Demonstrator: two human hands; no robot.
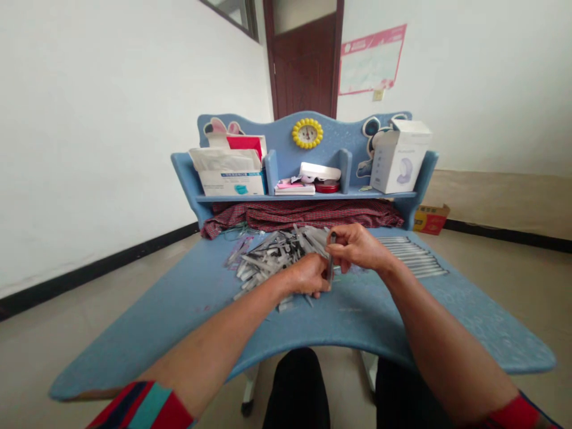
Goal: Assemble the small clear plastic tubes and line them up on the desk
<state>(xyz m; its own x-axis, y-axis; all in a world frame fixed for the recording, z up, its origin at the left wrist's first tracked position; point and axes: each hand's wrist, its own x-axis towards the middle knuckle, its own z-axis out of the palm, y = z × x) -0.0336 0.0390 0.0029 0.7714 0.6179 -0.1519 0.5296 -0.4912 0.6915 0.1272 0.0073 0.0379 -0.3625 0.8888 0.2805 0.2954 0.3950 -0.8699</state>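
Note:
A slim pen (331,262) with a dark top end stands nearly upright between my two hands in the head view. My right hand (356,245) is closed in a pinch at its upper, dark end. Lower down, my left hand (309,276) is closed around the pen's bottom end, its fingers partly hidden. Just left of and behind my hands lies a loose heap of clear and black pen parts (263,262). To the right, several assembled-looking pens (417,257) lie side by side in a row.
A blue desk (179,316) with a curved front edge carries everything. Bunched checked cloth (286,214) lies under its shelf. On the shelf are a mask box (232,183), a white box (399,161) and a red round tin (328,186). A yellow-rimmed clock (307,133) is above.

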